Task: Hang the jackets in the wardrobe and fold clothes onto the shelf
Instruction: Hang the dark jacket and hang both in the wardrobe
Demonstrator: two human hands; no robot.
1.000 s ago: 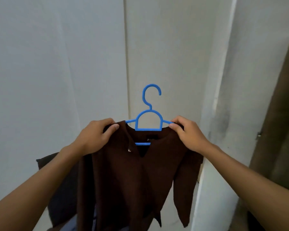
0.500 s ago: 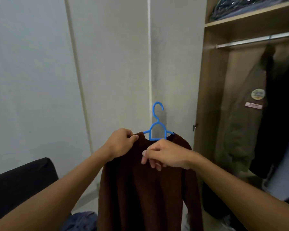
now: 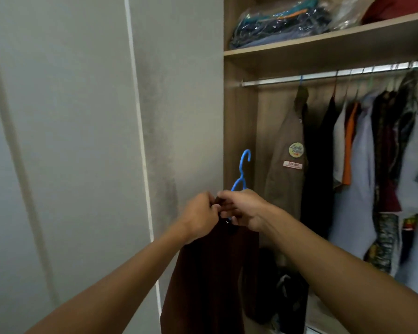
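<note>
Brown jacket (image 3: 210, 273) already on blue hanger (image 3: 242, 172), hook up, held just outside wardrobe's left wall (image 3: 237, 141), low, well below rail (image 3: 323, 77). Left hand (image 3: 200, 218) pinching collar; right hand (image 3: 245, 210) curled at hanger neck, both close together, touching or nearly so. Not yet hung. Free stretch at rail's left end, beside olive jacket (image 3: 287, 169) with badge; dark and mixed shirts (image 3: 372, 153) hang further right. Shelf (image 3: 323, 44) above holds bagged clothes (image 3: 280, 22). Dark heap (image 3: 282, 292) on wardrobe floor. Judged: one jacket mid-way, lift and hook left; folding onto shelf apparently still to do, cannot tell how much.
</note>
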